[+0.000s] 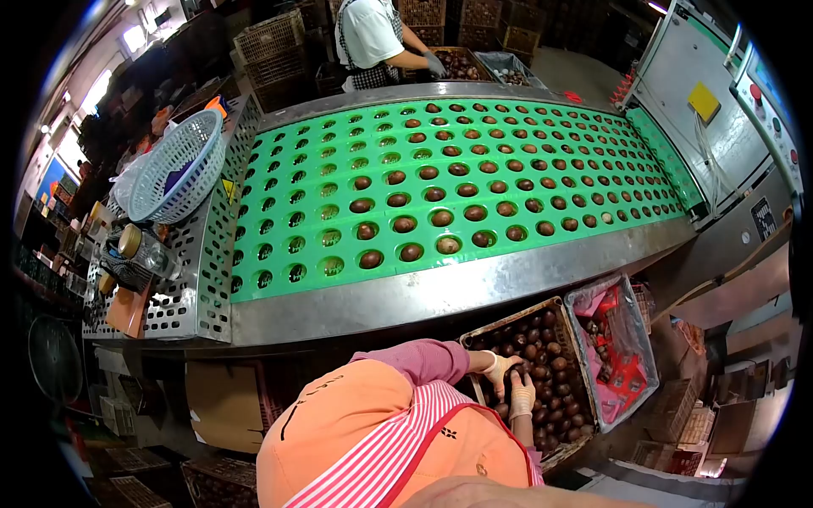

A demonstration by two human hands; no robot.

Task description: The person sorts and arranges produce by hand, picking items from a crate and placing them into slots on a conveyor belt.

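Pale blue plastic makes up the openwork basket [180, 169] at the left, tilted on a perforated metal table [212, 292]; near it on the same table lies a clear jar [157, 254] with a tan lid; to the right runs a green belt [351, 284] dotted with rows of round holes, brown rounded pieces [370, 259] sitting in those from the middle to the right end, with a metal edge [364, 311] along its near side; beyond the belt, another person in a white top [370, 34] has a grey-gloved hand [435, 65] at a crate of similar pieces; below, the wearer's orange garment [339, 423] and red-and-white striped apron [381, 449] lean toward a crate [513, 319] heaped with dark brown pieces [556, 364]; over its left part the left hand [496, 373] and the right hand [522, 396], both in pale gloves, face each other with fingers curved about some of the pieces, though I cannot tell how firmly they grip; just right of the crate stands a plastic-lined bin [646, 351] holding red material [625, 385] and more brown pieces; a metal machine housing [669, 76] with a yellow square [703, 103] stands over the belt's right end.
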